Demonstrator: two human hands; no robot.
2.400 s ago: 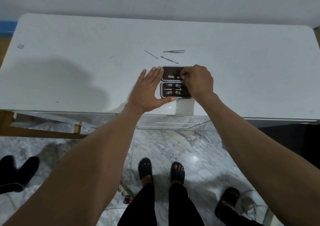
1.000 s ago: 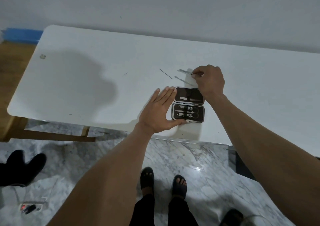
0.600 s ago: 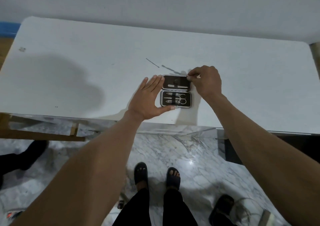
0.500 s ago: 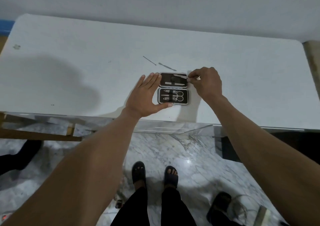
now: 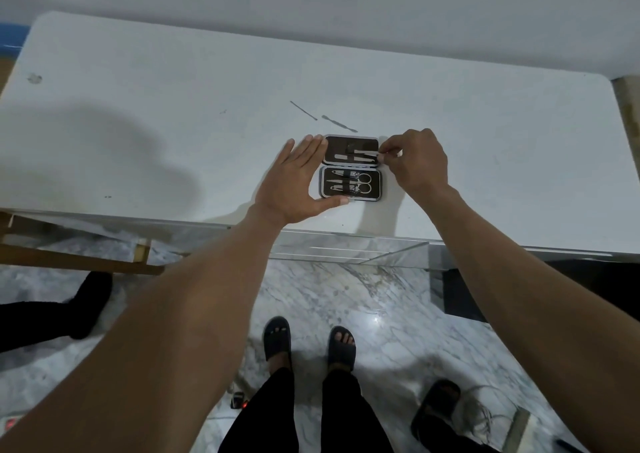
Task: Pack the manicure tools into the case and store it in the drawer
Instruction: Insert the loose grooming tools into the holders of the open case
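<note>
Open on the white rectangular counter (image 5: 138, 81), near its front edge: a small dark rectangular manicure case (image 5: 351, 168) with a silvery rim, both halves lying flat, hinge running left to right. In the near half, strapped under a dark band: small silver scissors (image 5: 362, 183) with round finger loops, plus other thin metal pieces too small to tell apart. In the far half: a flat silver tweezer-like tool (image 5: 355, 156), lying crosswise under the dark strap. Left hand (image 5: 294, 182) spread flat and unclenched, palm down on the counter, fingers alongside the left edge of the case and thumb along its front edge, gripping nothing. Right hand (image 5: 414, 163) at the right edge of the far half, thumb and forefinger pinched together on the right end of the tweezer-like tool. Beyond the case, loose on the counter and apart from it: a thin dark metal pick (image 5: 303, 110) lying on a slant, and just to its right a slim silver cuticle pusher (image 5: 339, 123) with a widened end. Below the counter edge: grey-veined marble floor (image 5: 381, 300) and two feet in dark open-toed sandals (image 5: 277, 341).
</note>
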